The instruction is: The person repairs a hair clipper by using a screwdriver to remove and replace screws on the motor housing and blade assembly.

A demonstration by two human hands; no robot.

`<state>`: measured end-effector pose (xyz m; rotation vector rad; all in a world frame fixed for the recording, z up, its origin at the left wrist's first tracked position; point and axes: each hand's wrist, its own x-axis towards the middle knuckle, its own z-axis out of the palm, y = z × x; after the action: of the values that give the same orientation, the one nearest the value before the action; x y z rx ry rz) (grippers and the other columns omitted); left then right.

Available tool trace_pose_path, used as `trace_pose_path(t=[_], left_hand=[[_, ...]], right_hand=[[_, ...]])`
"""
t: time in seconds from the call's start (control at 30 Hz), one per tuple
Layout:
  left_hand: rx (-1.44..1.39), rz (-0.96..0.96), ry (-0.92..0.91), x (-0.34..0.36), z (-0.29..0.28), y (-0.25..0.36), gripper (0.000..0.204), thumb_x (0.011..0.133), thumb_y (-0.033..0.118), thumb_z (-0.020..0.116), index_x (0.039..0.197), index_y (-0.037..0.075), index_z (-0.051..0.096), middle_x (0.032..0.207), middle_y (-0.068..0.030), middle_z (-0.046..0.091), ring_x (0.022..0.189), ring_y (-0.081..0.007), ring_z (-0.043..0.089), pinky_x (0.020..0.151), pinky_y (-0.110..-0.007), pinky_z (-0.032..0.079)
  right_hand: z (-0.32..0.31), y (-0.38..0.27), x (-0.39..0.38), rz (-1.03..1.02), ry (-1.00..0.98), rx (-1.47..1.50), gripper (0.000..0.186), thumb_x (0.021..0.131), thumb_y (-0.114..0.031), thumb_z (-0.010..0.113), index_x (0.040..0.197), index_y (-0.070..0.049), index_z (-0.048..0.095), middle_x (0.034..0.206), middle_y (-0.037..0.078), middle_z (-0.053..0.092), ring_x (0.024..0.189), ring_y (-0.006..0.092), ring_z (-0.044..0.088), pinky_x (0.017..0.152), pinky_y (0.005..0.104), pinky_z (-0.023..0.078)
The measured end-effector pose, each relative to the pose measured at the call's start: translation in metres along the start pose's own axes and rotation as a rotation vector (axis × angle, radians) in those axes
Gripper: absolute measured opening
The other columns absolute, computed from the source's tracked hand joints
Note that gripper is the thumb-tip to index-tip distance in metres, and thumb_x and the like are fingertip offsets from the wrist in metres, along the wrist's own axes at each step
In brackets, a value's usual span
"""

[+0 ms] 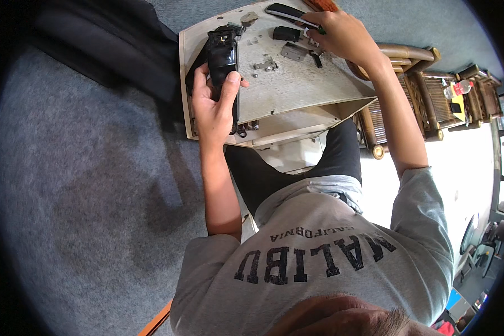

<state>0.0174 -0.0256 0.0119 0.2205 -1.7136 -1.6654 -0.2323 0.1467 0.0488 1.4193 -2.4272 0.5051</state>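
Observation:
My left hand [215,106] grips a black hair clipper body [222,56] upright at the left of the small worn white table [252,92]; its top end shows exposed small metal parts. My right hand [341,36] is closed on a slim metal tool with a green part [322,30], partly hidden by the fingers, over a long black piece [283,10] at the back. Between my hands lie a black housing piece [285,33], a metal blade plate [294,52], a small black part [317,59] and several small metal bits [266,66].
A black cloth [112,45] hangs at the left. An orange-brown brush-like object [322,4] is at the back edge. Bamboo furniture [400,106] stands at the right, bearing a bottle [458,88]. The table has an open shelf below its top.

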Motion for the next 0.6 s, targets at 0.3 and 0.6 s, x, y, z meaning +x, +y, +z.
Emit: trace_pose_path(t=[0.3,0.6], left_hand=[[-0.003,0.005,-0.016,0.001,-0.001,-0.002,0.037,0.105,0.021,0.073,0.129,0.000,0.053,0.096,-0.0043,0.072,0.087,-0.0078,0.069,0.073,-0.022,0.048],[0.014,0.003,-0.011,-0.001,-0.002,-0.001,0.037,0.106,0.021,0.072,0.130,0.000,0.054,0.095,-0.0048,0.073,0.085,-0.0064,0.068,0.072,-0.021,0.047]], right_hand=[[0.002,0.019,0.012,-0.011,-0.137,0.089,0.023,0.095,-0.026,0.074,0.116,-0.018,0.078,0.101,0.014,0.079,0.101,0.0345,0.075,0.091,0.0491,0.058],[-0.006,0.009,0.008,-0.078,-0.016,0.174,0.020,0.101,-0.025,0.073,0.112,-0.008,0.074,0.089,0.015,0.078,0.089,0.0328,0.078,0.079,0.0415,0.058]])
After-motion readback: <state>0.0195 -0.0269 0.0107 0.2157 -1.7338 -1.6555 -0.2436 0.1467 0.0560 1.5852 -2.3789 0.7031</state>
